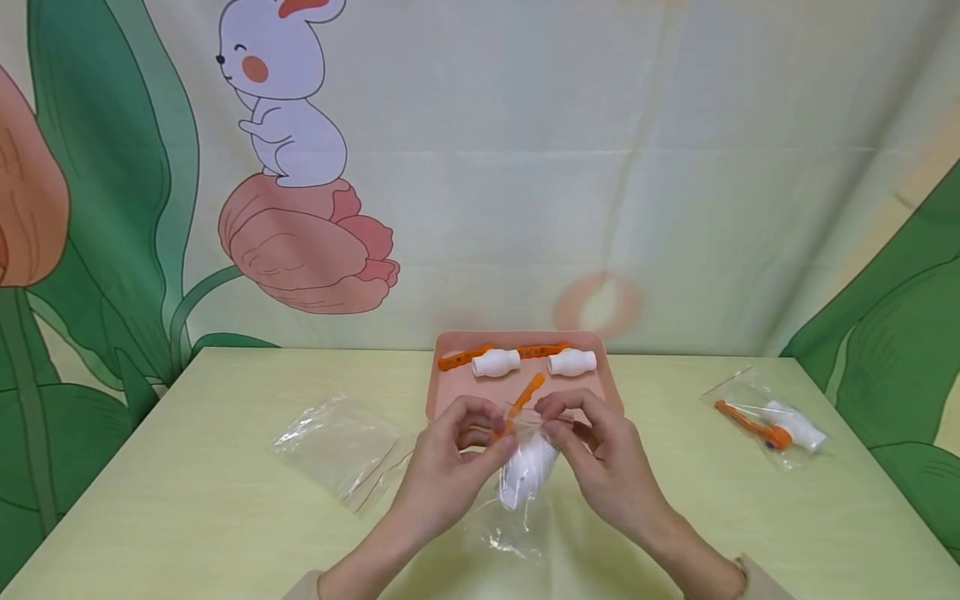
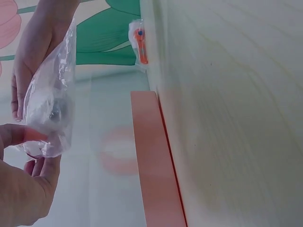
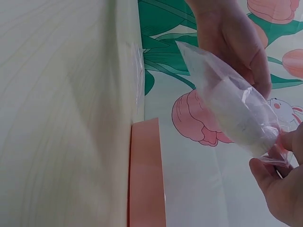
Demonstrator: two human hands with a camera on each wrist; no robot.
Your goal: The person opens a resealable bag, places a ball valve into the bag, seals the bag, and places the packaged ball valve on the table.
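Both hands hold up a clear zip bag (image 1: 517,521) above the table, in front of a pink tray (image 1: 432,392). Inside hangs a white bulging plastic piece (image 1: 528,471). My left hand (image 1: 453,467) pinches the bag's top edge between thumb and fingers. An orange strip-like piece (image 1: 527,393) pokes up beside those fingertips, its lower end hidden by them. On the other side of the opening, my right hand (image 1: 611,462) pinches the bag's edge. The right wrist view shows the white piece (image 3: 232,106) blurred through the film.
In the tray lie two white ribbed pieces (image 1: 497,362) and orange strips (image 1: 543,351) with dark dots. Flat clear bags (image 1: 337,450) with red seal lines lie on the left. Another bag (image 1: 738,387) at the right holds an orange piece and a white piece. A printed curtain hangs behind.
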